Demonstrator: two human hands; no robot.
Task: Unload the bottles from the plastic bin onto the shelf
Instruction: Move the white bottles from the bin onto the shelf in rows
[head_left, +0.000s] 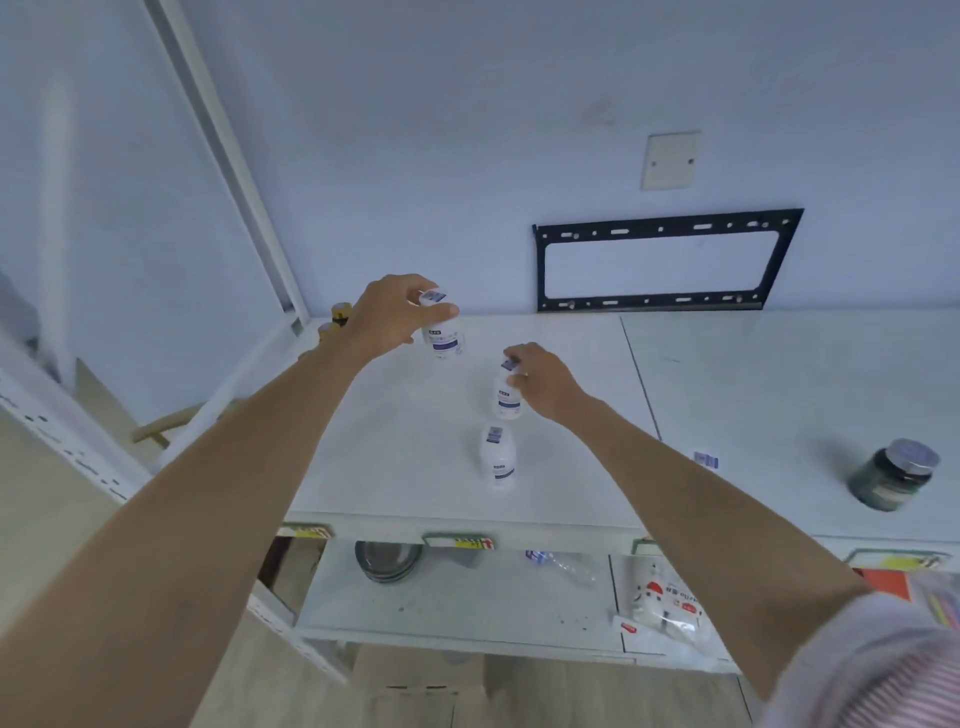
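Both arms reach out over the white top shelf (389, 467). My left hand (392, 317) grips a small white bottle with a blue label (441, 332) by its top, near the back of the shelf. My right hand (545, 382) holds a second white bottle (506, 397) by its cap, its base on or just above the shelf surface. A third white bottle (497, 457) stands upright by itself, in front of the second one. The plastic bin is out of view.
A dark glass jar with a grey lid (893, 475) stands at the shelf's right. A small blue-white label (706, 460) lies near my right forearm. Yellow-capped items (337, 314) sit at the back left corner. The lower shelf holds metal bowls (387, 561), an empty clear bottle (563, 564) and packets (665, 603).
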